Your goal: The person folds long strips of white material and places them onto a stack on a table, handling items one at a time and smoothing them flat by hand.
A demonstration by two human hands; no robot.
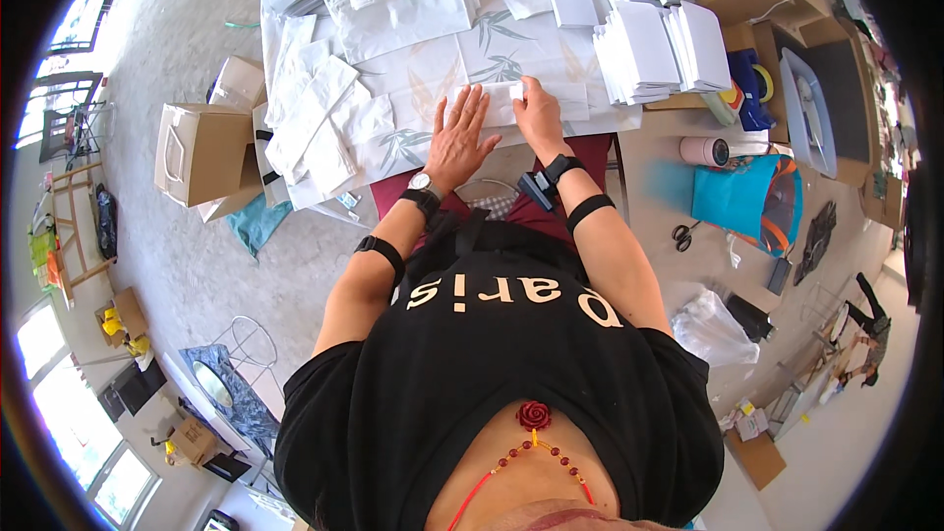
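Folding a white paper piece (pixel 500 98) looks like the step in hand; it lies on the worktop (pixel 590 123) at upper centre of the frame. Left hand (pixel 460 138) rests flat on it, fingers spread; right hand (pixel 539 113) pinches its upper edge. Stacks of folded paper (pixel 649 49) sit upper right. Next, I judge, the crease needs pressing down evenly.

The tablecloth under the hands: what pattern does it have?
White tablecloth with grey-green leaf sprigs, in the head view.
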